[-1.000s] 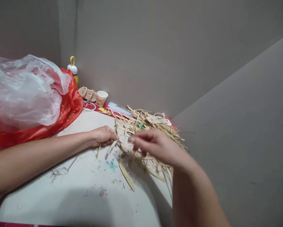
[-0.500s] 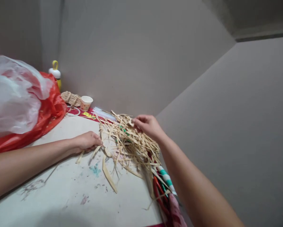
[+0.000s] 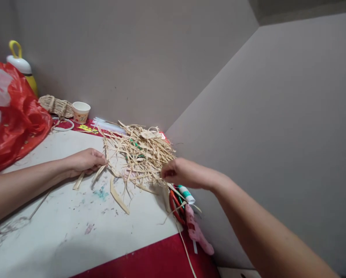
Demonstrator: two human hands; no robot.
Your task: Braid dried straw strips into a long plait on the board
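A loose heap of dry straw strips (image 3: 149, 150) lies at the far right of the white board. My left hand (image 3: 88, 161) rests on the board with thumb and fingers pinched on a straw strip (image 3: 105, 148) that stands up from the fingertips. Short strip ends poke out beneath that hand, and one wide strip (image 3: 117, 197) lies just right of it. At the heap's near right edge, my right hand (image 3: 177, 172) has its fingers curled together. Whatever it grips is hidden by the fingers.
Red-handled pliers or scissors (image 3: 175, 206), a green-and-white roll (image 3: 186, 194) and a pink glue gun (image 3: 196, 231) lie along the right edge. Behind stand a paper cup (image 3: 81, 112), woven straw sole (image 3: 56, 106) and yellow bottle (image 3: 22, 67). A red plastic bag (image 3: 25, 116) sits left.
My right hand has moved from the top of the straw heap down to its near right edge. My left hand keeps its pinch. The view has swung right, showing more of the red surface.
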